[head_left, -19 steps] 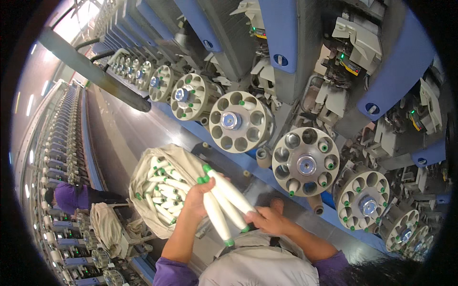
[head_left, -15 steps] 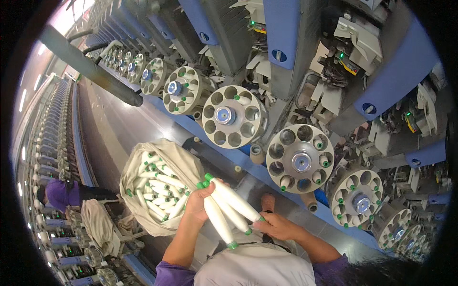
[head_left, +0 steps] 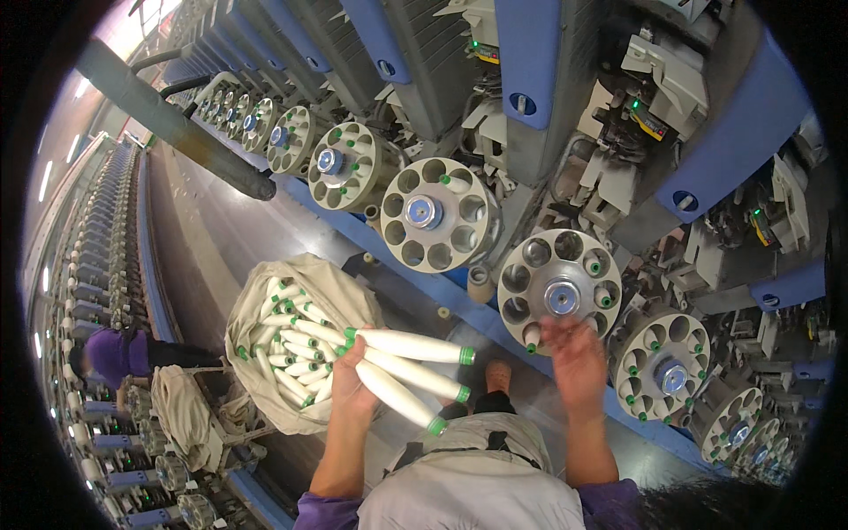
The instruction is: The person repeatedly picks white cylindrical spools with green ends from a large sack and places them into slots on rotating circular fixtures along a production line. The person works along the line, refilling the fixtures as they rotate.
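Note:
My left hand (head_left: 353, 386) grips three white yarn bobbins (head_left: 408, 367) with green tips, fanned out to the right. My right hand (head_left: 572, 360) is raised with blurred, spread fingers just below a round cream magazine wheel (head_left: 558, 296) with several holes; it holds nothing I can see. One bobbin tip pokes from a lower hole of that wheel (head_left: 533, 338). A cloth sack (head_left: 296, 346) full of similar white bobbins sits to the left of my left hand.
More magazine wheels (head_left: 435, 214) line the blue machine frame (head_left: 530, 53) in a row, another wheel (head_left: 661, 373) at right. A person in purple (head_left: 119, 353) stands far left by a second machine row. A second cloth bag (head_left: 181, 415) hangs lower left.
My right hand left the bobbin bundle and rose to the magazine wheel. The bundle in my left hand swung from upright to pointing right. The view shifted along the machine.

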The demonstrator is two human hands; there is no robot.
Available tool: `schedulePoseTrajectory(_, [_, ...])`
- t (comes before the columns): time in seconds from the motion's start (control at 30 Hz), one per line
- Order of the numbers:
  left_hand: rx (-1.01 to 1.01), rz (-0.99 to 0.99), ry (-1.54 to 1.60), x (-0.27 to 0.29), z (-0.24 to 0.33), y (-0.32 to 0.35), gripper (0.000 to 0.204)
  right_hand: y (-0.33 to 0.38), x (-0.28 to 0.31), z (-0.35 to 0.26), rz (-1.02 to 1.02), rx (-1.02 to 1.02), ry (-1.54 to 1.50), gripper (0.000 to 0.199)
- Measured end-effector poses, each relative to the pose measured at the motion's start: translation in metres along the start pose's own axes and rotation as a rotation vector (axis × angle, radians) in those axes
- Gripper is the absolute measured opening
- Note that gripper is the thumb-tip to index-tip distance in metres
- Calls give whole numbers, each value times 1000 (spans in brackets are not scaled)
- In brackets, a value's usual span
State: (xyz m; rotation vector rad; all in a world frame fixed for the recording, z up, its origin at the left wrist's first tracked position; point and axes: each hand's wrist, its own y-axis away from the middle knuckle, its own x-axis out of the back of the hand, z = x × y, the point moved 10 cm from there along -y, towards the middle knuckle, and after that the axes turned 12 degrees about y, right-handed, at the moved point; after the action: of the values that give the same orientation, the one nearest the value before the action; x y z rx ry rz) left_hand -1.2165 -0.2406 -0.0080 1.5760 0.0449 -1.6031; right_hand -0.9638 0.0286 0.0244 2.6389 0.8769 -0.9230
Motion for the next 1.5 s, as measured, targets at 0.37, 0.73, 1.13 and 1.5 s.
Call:
schedulePoseTrajectory(0.37, [104,-94,-252,-12,-11,17,41,39,-97,82,-570,5,1376,45])
schedulePoseTrajectory(0.73, [-347,576,-535,114,172,103,38,39,-39,102,-285,-340,803,30])
schedulePoseTrajectory(1.13, [505,207,-887,0,-63,26,51,66,-132,74,-694,-76,1295,65])
schedulePoseTrajectory(1.5, [744,-24,-1689,32,-46,36,77,-60,12,67,-415,-229,1030,13])
